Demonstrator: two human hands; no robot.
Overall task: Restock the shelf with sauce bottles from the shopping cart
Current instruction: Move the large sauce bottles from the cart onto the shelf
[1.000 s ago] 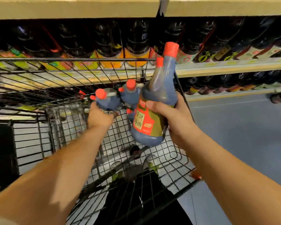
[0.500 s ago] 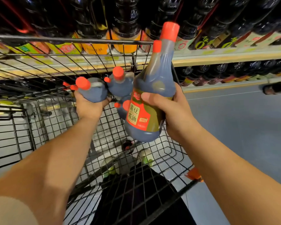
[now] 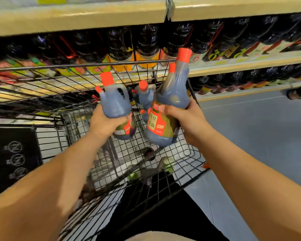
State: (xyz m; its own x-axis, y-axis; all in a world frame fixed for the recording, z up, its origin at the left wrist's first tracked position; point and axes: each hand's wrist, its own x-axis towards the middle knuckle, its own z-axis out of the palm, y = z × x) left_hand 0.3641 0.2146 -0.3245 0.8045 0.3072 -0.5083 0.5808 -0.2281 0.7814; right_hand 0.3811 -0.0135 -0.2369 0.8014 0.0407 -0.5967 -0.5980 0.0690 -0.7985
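Aisle, standing by the shopping cart. The person has both arms out over the basket.

Left hand: fingers curled round the lower belly of the left bottle, thumb side toward the camera. The bottle is roughly upright, clear of the wire and above the basket.

Right hand: wrapped round the waist of the right bottle, thumb lying across the top of the red-and-gold label. Its neck leans toward the shelf, and its cap is level with the row of dark bottles already stocked there.

A third bottle of the same kind shows between the two, farther off at the cart's far wall. What it rests on is hidden.

Handling, as I judge it:
- Each is a jug-shaped plastic bottle full of dark sauce, so fairly heavy for one hand, with the weight low.
- The walls look stiff enough to squeeze without buckling. A drop is unlikely to shatter one, but it could split a cap.
- The plastic looks smooth and the label glossy, so a grip on the wide belly may slide. The narrowing just above the label gives the fingers a ledge.
- There is a moulded handle loop at the shoulder of the left bottle. Hooking fingers there would be surer when setting it onto the shelf.
- Keep the caps up, and mind the cart rim and the stocked necks.
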